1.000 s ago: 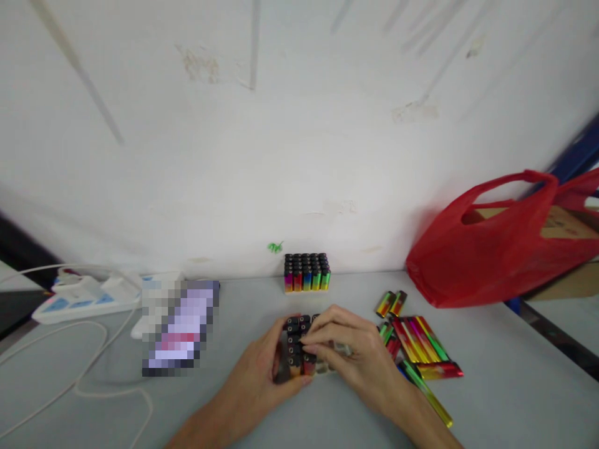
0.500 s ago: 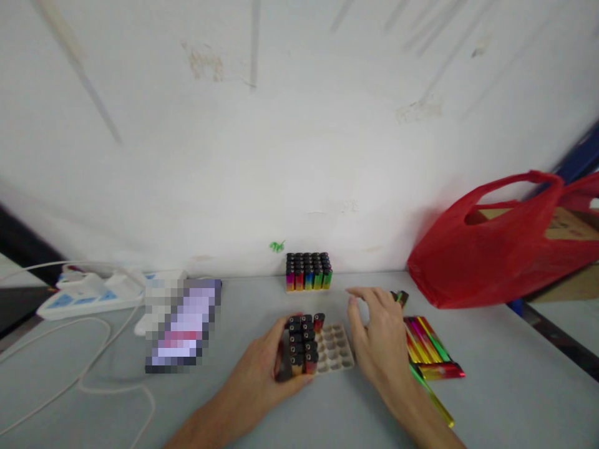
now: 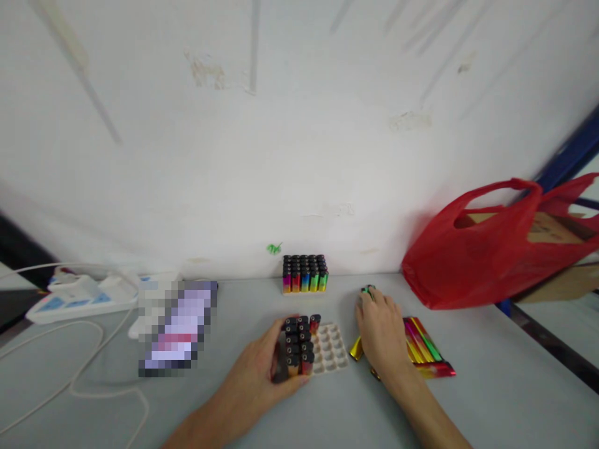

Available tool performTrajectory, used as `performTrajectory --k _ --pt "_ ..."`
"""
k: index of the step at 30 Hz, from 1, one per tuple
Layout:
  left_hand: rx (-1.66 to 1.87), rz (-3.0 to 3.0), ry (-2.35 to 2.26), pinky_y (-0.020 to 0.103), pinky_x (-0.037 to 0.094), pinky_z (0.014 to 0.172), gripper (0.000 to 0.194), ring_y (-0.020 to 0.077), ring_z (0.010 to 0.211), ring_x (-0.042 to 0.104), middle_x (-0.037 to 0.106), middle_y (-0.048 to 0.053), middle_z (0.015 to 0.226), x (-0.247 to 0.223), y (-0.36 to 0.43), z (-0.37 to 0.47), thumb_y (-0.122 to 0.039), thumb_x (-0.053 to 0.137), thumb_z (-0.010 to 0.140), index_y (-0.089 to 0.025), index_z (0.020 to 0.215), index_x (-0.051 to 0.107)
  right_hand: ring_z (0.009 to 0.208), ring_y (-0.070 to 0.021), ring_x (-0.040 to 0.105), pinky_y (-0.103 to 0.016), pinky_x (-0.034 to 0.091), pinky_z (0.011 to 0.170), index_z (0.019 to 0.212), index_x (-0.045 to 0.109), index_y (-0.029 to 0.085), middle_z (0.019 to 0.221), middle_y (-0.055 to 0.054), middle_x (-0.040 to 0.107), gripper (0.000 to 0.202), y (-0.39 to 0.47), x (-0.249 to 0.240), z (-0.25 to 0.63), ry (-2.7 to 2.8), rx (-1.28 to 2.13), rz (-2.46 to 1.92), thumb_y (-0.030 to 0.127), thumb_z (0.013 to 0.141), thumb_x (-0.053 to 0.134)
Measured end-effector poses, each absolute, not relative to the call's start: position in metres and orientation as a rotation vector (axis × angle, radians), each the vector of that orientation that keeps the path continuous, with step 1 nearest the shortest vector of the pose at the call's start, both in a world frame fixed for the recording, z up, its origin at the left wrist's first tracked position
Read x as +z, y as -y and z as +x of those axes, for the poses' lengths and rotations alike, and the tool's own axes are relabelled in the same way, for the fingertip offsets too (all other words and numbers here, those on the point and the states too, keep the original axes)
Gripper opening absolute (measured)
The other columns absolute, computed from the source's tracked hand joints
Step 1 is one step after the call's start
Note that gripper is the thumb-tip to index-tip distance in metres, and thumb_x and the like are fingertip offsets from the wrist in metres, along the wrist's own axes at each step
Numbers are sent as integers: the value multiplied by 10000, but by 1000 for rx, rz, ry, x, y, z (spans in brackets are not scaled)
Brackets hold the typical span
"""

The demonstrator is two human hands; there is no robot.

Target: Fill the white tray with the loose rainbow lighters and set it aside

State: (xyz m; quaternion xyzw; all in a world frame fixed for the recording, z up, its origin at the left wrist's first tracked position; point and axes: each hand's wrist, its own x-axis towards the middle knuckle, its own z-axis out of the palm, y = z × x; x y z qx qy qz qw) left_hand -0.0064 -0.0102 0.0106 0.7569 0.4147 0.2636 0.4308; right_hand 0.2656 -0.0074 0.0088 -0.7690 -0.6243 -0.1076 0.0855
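Observation:
My left hand [image 3: 259, 362] wraps around the left side of a pale moulded tray [image 3: 331, 349], thumb in front and fingers behind. Several black-topped lighters [image 3: 299, 343] stand upright in the tray's left columns, with a single red one [image 3: 315, 323] at the back of the following column. Bare round pockets show across the tray's right part. My right hand [image 3: 381, 327] is lowered over loose metallic lighters, its fingers curled down around a green and black lighter [image 3: 368, 289]. The palm hides most of what lies beneath. A yellow lighter [image 3: 356, 349] pokes out on its left.
A full block of upright coloured lighters [image 3: 305, 274] stands against the wall. More lighters [image 3: 423, 343] lie flat right of my right hand. A red plastic bag [image 3: 468, 262] sits at the right, a phone [image 3: 180, 330], a power strip [image 3: 84, 299] and white cables [image 3: 100, 337] at the left.
My right hand has come down from beside the tray onto the loose lighters, and its fingers have closed in. The left hand keeps its hold on the tray.

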Motion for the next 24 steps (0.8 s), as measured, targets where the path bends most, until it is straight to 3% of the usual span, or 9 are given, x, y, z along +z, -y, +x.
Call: performTrajectory --k 6,14,19,24 --pt "644 1903 -1053 426 592 1111 715 351 1251 772 793 108 1410 9 10 -7 -287 898 885 -253 1521 574 1175 -312 698 -382 505 1012 1367 725 135 1291 -154 758 383 5 10 263 1904 -203 -2218 9 1066 524" --pt "644 1889 -1027 380 646 971 731 346 1163 807 805 108 1388 11 10 -6 -339 859 914 -249 1569 549 1134 -317 737 -378 527 914 1240 714 137 1179 -149 759 321 4 10 261 1899 -188 -2266 -24 1071 494" --pt "653 1890 -1057 395 631 1010 761 346 1187 794 798 113 1393 7 9 -6 -329 876 892 -251 1571 541 1104 -320 750 -371 512 886 1162 692 161 1141 -150 773 267 6 14 259 1879 -243 -2327 -28 1044 546" --pt "624 1906 -1082 380 635 944 759 313 1060 812 818 89 1330 7 9 -5 -342 867 902 -265 1575 524 1027 -312 774 -360 472 795 1073 656 177 1053 -159 791 196 7 18 260 1821 -306 -2415 21 1078 538"
